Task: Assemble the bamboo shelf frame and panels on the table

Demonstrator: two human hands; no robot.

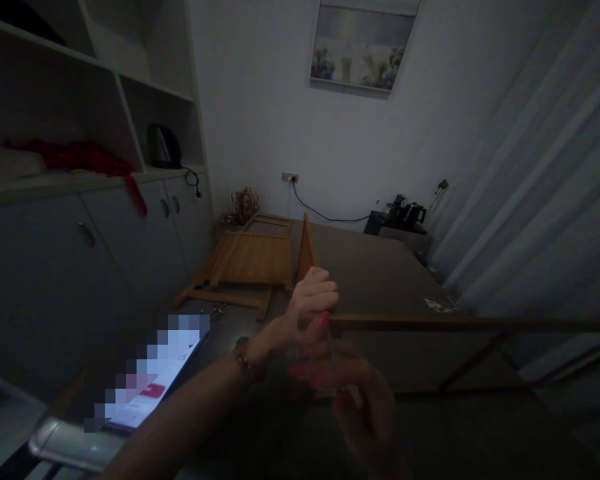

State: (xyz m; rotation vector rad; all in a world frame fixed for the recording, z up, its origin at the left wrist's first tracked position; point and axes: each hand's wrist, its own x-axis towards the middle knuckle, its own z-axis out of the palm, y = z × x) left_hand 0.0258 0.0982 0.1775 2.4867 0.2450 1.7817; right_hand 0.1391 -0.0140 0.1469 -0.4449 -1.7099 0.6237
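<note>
The left hand point(313, 300) clamps the wooden frame point(410, 324); the blurred right hand point(365, 390), I cannot tell; weak hold may let the frame twist.

Beyond our left hand point(313, 297), we see room to pass over the brown tabletop point(370, 263) between the upright wooden panel point(307, 245) and the black appliances point(405, 213). The long wooden rail point(460, 325) bars the near right side; flat wooden panels point(260, 257) block the far left, and the lit screen point(173, 373) crowds our left forearm point(200, 403).

V. dim; wall point(250, 100) w/ pic point(365, 43) (framed); cabinets point(120, 233) L, curtain point(535, 193) R.
</note>
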